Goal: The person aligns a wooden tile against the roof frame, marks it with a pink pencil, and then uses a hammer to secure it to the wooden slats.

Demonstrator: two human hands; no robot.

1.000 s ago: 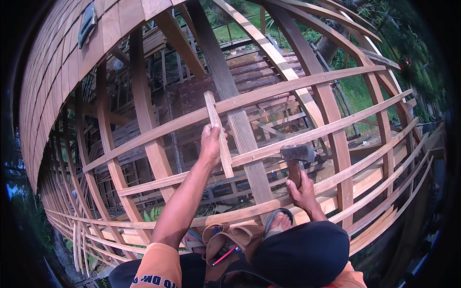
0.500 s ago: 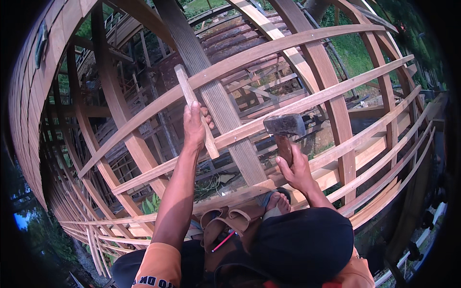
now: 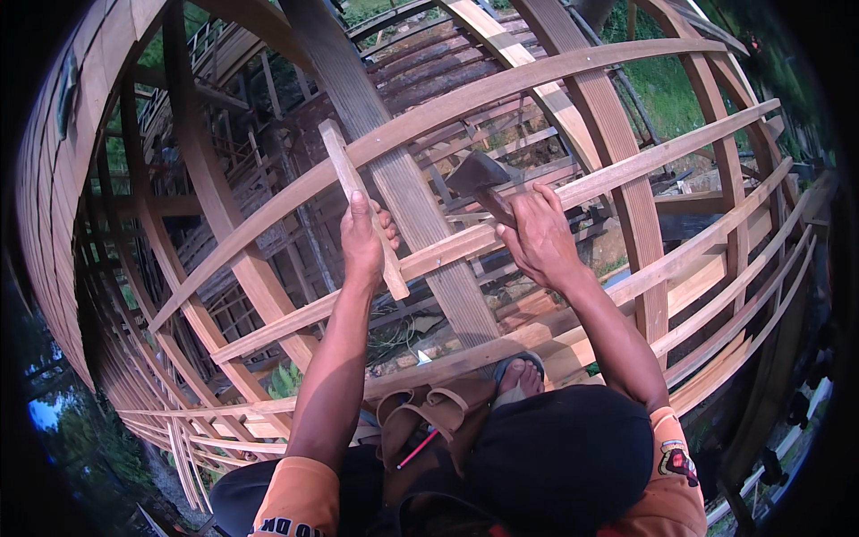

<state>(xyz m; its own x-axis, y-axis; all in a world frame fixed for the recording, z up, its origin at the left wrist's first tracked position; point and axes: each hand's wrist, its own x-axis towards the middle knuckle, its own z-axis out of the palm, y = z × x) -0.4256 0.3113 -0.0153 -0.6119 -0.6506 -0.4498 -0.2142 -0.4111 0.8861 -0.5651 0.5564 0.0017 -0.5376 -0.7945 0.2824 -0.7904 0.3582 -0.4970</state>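
My left hand (image 3: 362, 243) is wrapped round a short wooden stick (image 3: 335, 148), thumb along its face. The stick lies across two long battens, the upper batten (image 3: 447, 105) and the lower batten (image 3: 617, 175), just left of a broad grooved rafter (image 3: 407, 192). My right hand (image 3: 544, 234) grips the wooden handle of a hatchet (image 3: 478, 174). Its dark metal head is raised to the right of the rafter, above the lower batten and apart from the stick. A nail head shows where the lower batten crosses the rafter.
More rafters (image 3: 617, 143) and battens form an open grid around me, with deep gaps down to timber below. Wooden shingles (image 3: 54, 170) cover the far left. A brown tool pouch (image 3: 420, 421) with a red pencil hangs at my waist. My sandalled foot (image 3: 521, 376) rests on a batten.
My right hand has moved up and slightly left, turning so its back shows. The hatchet head has swung up and left toward the rafter. My left hand and the stick stay nearly in place.
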